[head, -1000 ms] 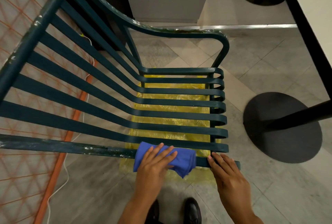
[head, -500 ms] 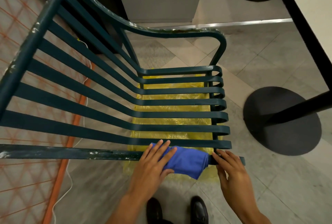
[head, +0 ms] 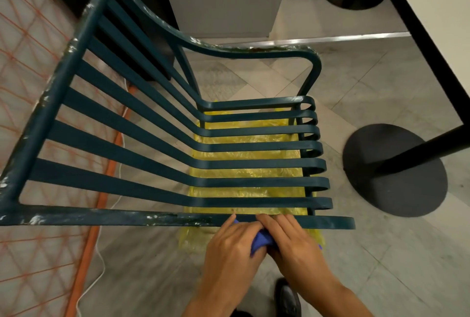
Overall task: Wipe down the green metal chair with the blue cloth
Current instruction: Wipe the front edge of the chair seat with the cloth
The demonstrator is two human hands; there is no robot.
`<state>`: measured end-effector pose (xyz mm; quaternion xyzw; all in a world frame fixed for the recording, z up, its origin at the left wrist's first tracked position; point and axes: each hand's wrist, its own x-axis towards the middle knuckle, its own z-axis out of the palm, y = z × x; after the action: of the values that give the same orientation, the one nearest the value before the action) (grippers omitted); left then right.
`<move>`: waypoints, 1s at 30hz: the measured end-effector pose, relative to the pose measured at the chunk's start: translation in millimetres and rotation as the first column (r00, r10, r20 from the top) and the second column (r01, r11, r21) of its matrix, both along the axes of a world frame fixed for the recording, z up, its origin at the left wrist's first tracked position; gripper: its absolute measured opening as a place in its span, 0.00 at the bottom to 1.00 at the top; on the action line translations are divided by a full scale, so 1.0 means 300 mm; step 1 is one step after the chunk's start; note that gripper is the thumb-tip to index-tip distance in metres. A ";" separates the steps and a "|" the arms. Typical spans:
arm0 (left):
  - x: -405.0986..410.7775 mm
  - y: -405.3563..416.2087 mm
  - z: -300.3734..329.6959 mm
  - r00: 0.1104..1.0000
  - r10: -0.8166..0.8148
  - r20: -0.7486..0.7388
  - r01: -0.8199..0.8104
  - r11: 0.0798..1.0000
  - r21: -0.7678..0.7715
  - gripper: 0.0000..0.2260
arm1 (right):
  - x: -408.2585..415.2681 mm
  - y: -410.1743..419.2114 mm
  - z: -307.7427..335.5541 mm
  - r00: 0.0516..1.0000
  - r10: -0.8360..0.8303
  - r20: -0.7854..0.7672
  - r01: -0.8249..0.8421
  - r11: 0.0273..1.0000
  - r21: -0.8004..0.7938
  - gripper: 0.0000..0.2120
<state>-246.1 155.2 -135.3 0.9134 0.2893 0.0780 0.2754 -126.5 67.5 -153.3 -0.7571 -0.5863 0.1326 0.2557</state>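
Head view: since a second ago we have brought our right hand against our left hand; both now clutch the bunched blue cloth, mostly hidden, at the near armrest of the green metal chair. Slats smooth, curled ends; rails paint-chipped. Crinkled yellow plastic sheet beneath; tiled floor open rightward.
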 end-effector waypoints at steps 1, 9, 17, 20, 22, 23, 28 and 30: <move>-0.027 0.007 0.021 0.997 0.073 0.011 -0.072 0.992 -0.104 0.27 | -0.010 0.007 0.013 1.000 -0.001 0.000 0.001 1.000 -0.018 0.24; -0.338 0.262 0.114 0.952 0.025 -0.305 0.095 0.923 0.372 0.26 | -0.105 0.131 0.033 0.944 -0.177 -0.278 0.208 0.975 0.084 0.19; -0.364 0.418 0.076 0.843 0.065 -0.534 0.224 0.860 0.459 0.24 | -0.353 0.325 -0.132 0.983 -0.034 -0.178 0.035 0.999 0.003 0.22; -0.356 0.426 0.068 0.849 0.088 -0.521 0.187 0.872 0.453 0.18 | -0.309 0.291 -0.162 0.986 -0.095 -0.133 0.096 0.995 0.000 0.23; -0.349 0.431 0.067 0.856 0.085 -0.509 0.191 0.864 0.466 0.18 | -0.267 0.259 -0.185 0.987 -0.155 -0.034 0.156 0.987 0.044 0.21; -0.347 0.434 0.069 0.859 0.081 -0.505 0.193 0.863 0.467 0.18 | -0.260 0.255 -0.191 0.985 -0.171 0.015 0.170 0.984 0.056 0.21; -0.340 0.438 0.075 0.865 0.079 -0.495 0.162 0.890 0.426 0.18 | -0.419 0.316 -0.169 0.978 -0.145 -0.150 0.160 0.982 0.097 0.18; -0.336 0.439 0.074 0.856 0.088 -0.509 0.156 0.895 0.417 0.17 | -0.444 0.327 -0.179 0.987 -0.043 -0.154 0.057 0.994 0.089 0.34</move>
<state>-347.0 286.9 -113.1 0.9440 0.3100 -0.1102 -0.0265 -259.7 165.7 -207.1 -0.7465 -0.5515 0.1563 0.3377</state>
